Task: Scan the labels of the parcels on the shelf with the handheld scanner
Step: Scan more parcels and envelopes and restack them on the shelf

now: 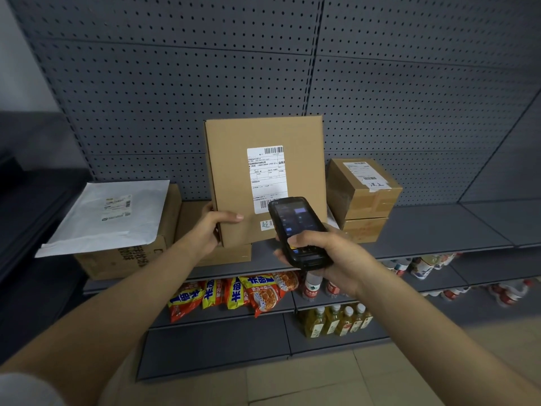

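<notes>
Bare forearms reaching in from the bottom corners, a scrap of pale sleeve at the left. Right hand [330, 256] wrapped round the handheld scanner [298, 230], thumb lying across its keypad, lit screen facing up, nose aimed at the lower barcode of the label [268, 177]. Left hand [212, 227] gripping the flat cardboard parcel [263, 177] by its lower left edge, thumb on the front face, fingers hidden behind; parcel stood upright on the shelf [439, 230], bottom corner resting on another flat carton beneath it, label turned toward the scanner.

Judged as mid-scan on this one parcel; no way to tell from the screen whether a read has registered. Apparently still to do: white mailer bag [108, 215] lying on a printed carton at the left, label face-up, and small taped box [363, 186] stacked on another box at the right, just beside the upright parcel. Which of these already scanned, cannot tell.

Writing: printed address lines on the big label too small to read beyond barcodes top and bottom; small white tag beneath it bearing handwritten "超", rest hidden by the scanner. Handwritten characters on the small box's label, not clearly legible. Below, snack bags [234, 294] with bold blue-and-yellow Chinese lettering, red-capped water bottles and yellow drink bottles on lower shelves.
</notes>
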### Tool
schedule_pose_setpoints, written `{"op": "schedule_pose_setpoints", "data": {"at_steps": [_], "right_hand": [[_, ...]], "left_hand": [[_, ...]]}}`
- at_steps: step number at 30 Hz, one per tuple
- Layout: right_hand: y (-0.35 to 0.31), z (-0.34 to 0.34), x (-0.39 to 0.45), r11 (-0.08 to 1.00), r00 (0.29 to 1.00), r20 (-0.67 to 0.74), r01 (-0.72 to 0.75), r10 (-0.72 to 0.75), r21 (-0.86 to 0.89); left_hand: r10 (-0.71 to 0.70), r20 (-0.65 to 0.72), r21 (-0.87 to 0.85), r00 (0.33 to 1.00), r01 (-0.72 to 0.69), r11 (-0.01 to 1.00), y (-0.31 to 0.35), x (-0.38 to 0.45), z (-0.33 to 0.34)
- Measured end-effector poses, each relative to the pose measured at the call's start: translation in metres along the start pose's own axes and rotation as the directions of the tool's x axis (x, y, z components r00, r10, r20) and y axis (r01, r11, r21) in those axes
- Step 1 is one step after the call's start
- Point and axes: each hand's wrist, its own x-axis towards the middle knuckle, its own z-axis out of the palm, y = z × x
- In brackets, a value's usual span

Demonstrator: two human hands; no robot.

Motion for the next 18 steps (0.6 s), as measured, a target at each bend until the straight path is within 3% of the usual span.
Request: {"op": "schedule_pose_setpoints", "data": {"at_steps": [4, 9, 14, 18], "right_hand": [[0.003, -0.004, 0.026, 0.984, 0.975, -0.175, 0.110, -0.135, -0.143], [0.008, -0.027, 0.065, 0.943, 0.861, -0.423, 0.168, -0.283, -0.287], [0.005, -0.055, 0.086, 0.912, 0.818, -0.479, 0.129, -0.320, -0.389], [0.004, -0.090, 0.109, 0.932, 0.807, -0.525, 0.081, -0.269, -0.354]], "left_hand": [[-0.043, 0.015, 0.007, 0.999, 0.043, 0.999, 0.004, 0.013, 0.000], [-0.144, 0.019, 0.031, 0.989, 0.144, 0.989, 0.009, 0.036, -0.003], [-0.254, 0.053, 0.036, 0.966, 0.252, 0.967, 0.008, 0.065, 0.009], [-0.350, 0.037, -0.013, 0.936, 0.351, 0.936, -0.002, 0.093, 0.026]]}}
